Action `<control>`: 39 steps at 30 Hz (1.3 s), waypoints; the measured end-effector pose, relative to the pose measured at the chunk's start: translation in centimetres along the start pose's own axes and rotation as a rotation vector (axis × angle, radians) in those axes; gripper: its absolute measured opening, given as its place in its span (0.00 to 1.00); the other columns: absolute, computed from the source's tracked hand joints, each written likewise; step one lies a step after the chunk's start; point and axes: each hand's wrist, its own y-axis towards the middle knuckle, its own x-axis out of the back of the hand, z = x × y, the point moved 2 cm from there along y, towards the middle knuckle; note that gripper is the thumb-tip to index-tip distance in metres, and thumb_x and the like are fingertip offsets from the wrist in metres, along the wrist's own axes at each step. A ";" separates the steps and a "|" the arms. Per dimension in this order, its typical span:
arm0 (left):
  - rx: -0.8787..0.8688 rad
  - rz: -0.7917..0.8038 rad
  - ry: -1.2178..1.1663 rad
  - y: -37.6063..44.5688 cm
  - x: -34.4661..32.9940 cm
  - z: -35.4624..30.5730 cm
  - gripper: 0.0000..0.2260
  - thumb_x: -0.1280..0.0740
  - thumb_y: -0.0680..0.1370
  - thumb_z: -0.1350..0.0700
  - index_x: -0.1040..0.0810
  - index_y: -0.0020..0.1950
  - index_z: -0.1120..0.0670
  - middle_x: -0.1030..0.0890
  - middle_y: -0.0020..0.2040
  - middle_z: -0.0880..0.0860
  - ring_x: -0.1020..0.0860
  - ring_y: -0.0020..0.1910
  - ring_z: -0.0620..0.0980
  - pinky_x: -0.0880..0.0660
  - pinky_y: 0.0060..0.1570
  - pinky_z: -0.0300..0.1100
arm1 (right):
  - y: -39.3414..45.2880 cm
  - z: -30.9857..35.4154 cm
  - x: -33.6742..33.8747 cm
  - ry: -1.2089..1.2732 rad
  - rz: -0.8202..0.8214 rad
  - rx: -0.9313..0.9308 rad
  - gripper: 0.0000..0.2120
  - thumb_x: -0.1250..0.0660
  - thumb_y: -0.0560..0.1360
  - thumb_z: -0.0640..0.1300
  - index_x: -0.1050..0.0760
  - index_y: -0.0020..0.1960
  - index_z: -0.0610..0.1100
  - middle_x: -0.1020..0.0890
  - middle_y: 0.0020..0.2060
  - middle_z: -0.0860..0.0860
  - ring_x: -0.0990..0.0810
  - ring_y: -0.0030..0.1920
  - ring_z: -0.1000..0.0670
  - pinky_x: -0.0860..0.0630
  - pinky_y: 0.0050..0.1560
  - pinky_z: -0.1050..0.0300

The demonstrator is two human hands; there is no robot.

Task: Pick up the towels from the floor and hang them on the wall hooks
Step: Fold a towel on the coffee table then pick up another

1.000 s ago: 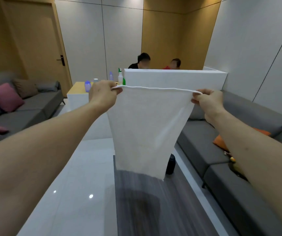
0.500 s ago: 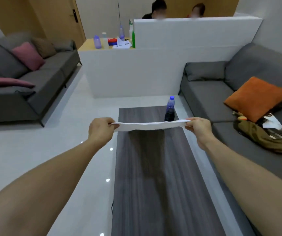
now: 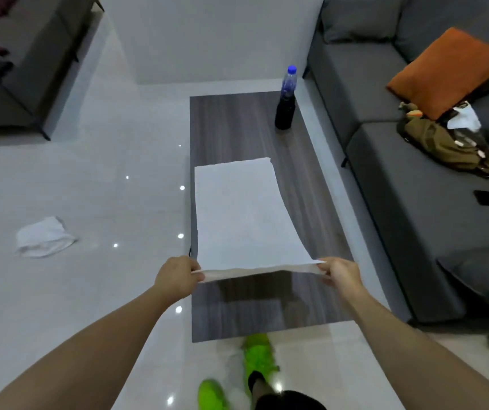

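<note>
Over dark bench (image 3: 255,128): left hand (image 3: 176,281) and right hand (image 3: 340,273) fingers pinch 1 white towel (image 3: 243,214) by corners, spread flat. 1 crumpled towel (image 3: 43,236) remains on floor (image 3: 95,179). No hooks visible; hanging not done.

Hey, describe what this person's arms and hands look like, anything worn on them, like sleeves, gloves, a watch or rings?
Both forearms are bare, with no sleeves in view. The left hand and right hand wear no gloves, and no watch, bracelet or rings show on the wrists or fingers. No markings can be made out.
</note>
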 end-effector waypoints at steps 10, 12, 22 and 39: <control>0.024 0.131 -0.072 -4.3 -3.2 4.8 0.07 0.27 0.73 0.49 0.19 0.37 0.49 0.21 0.36 0.45 0.25 0.37 0.43 0.33 0.32 0.37 | -4.6 -6.1 1.1 -0.070 -0.031 -0.065 0.02 0.30 0.72 0.36 0.19 0.44 0.40 0.19 0.43 0.47 0.20 0.42 0.44 0.21 0.35 0.56; 0.035 0.083 -0.088 -3.2 -2.2 4.8 0.06 0.28 0.74 0.50 0.19 0.38 0.50 0.21 0.36 0.47 0.24 0.37 0.45 0.33 0.32 0.37 | -3.8 -5.1 0.2 -0.082 -0.015 -0.039 0.04 0.28 0.72 0.36 0.19 0.41 0.43 0.18 0.42 0.48 0.19 0.43 0.45 0.22 0.35 0.57; 0.164 -0.111 -0.174 9.8 2.9 1.8 0.05 0.30 0.76 0.51 0.20 0.40 0.47 0.21 0.36 0.46 0.23 0.42 0.50 0.33 0.37 0.39 | 8.4 4.4 -6.9 -0.189 0.062 0.012 0.07 0.28 0.74 0.37 0.20 0.50 0.34 0.18 0.44 0.41 0.20 0.42 0.44 0.20 0.41 0.52; 0.646 0.183 -0.317 14.5 -11.7 6.8 0.25 0.28 0.75 0.49 0.28 0.69 0.56 0.23 0.63 0.59 0.25 0.62 0.58 0.29 0.60 0.46 | 21.5 -9.5 -9.8 -0.588 0.134 -0.314 0.17 0.25 0.72 0.46 0.20 0.58 0.39 0.17 0.48 0.45 0.19 0.49 0.44 0.21 0.55 0.47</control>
